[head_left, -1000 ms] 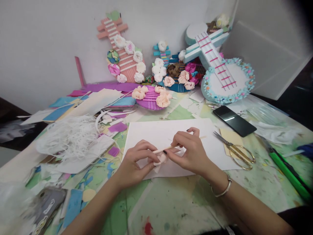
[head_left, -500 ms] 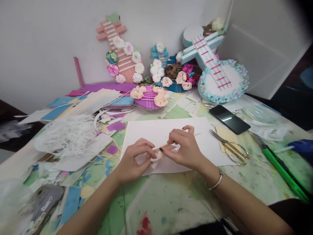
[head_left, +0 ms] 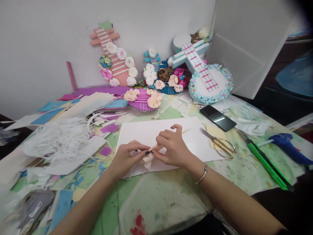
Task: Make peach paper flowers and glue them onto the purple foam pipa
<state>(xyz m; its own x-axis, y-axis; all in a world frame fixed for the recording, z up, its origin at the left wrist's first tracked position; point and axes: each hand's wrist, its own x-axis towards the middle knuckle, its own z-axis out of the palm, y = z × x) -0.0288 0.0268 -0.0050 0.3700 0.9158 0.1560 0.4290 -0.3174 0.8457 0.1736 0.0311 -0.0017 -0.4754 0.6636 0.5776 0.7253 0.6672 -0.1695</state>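
Note:
Over a white sheet of paper (head_left: 137,129), my left hand (head_left: 128,156) pinches a small crumpled piece of pale peach paper (head_left: 148,162) between thumb and fingers. My right hand (head_left: 172,147) grips the same piece from the other side, thumb close to the left thumb and one finger raised. The paper hangs in soft folds below the fingertips; its upper part is hidden by them. A thin pale stick (head_left: 186,131) shows beyond my right hand; whether that hand holds it, I cannot tell. Gold-handled scissors (head_left: 217,142) lie just right of the sheet.
Banjo-like crafts with paper flowers (head_left: 146,99) stand along the back, near a light-blue one (head_left: 210,83). A black phone (head_left: 217,117), green cutter (head_left: 266,163) and blue glue gun (head_left: 288,145) lie right. White string (head_left: 56,140), scraps and a grey phone (head_left: 36,209) crowd the left.
My fingertips have drawn closer together on the peach paper, and my left thumb now presses on top of it. The view has turned to the right, showing more of the blue glue gun.

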